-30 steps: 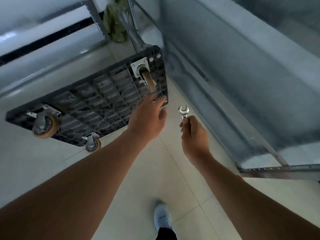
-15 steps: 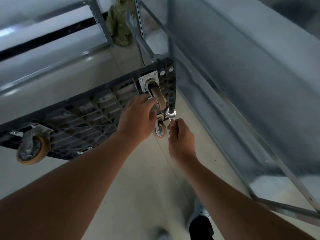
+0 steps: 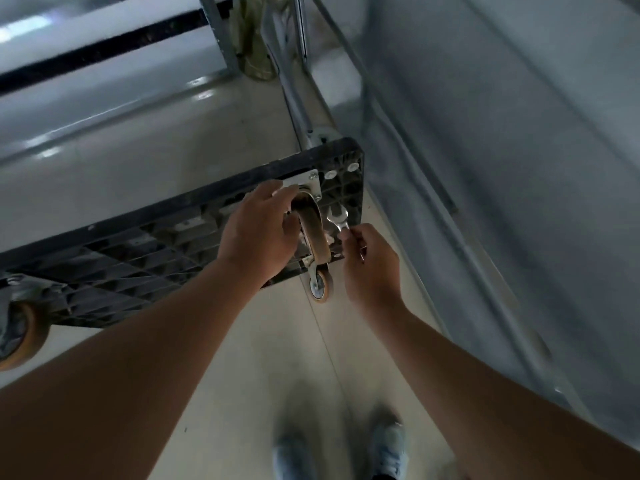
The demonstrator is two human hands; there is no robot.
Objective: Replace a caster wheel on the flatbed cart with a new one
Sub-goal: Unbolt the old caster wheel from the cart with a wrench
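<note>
Steadying the caster wheel (image 3: 313, 233) at the upturned flatbed cart (image 3: 145, 244)'s two-o'clock corner, the left hand (image 3: 259, 233) curls round its fork. At three o'clock, the right hand (image 3: 370, 261) pinches an open-ended wrench (image 3: 338, 219). Seat its mouth squarely on a mounting-plate (image 3: 304, 183) nut before turning, lest it slip.

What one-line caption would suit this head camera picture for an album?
Left hand grips a caster wheel on the upturned cart while the right hand brings a wrench.

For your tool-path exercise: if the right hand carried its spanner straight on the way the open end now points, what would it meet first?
Probably the ribbed underside of the cart, just beside the caster's mounting plate; the spanner in the right hand overlaps it, though depth is unclear.
</note>
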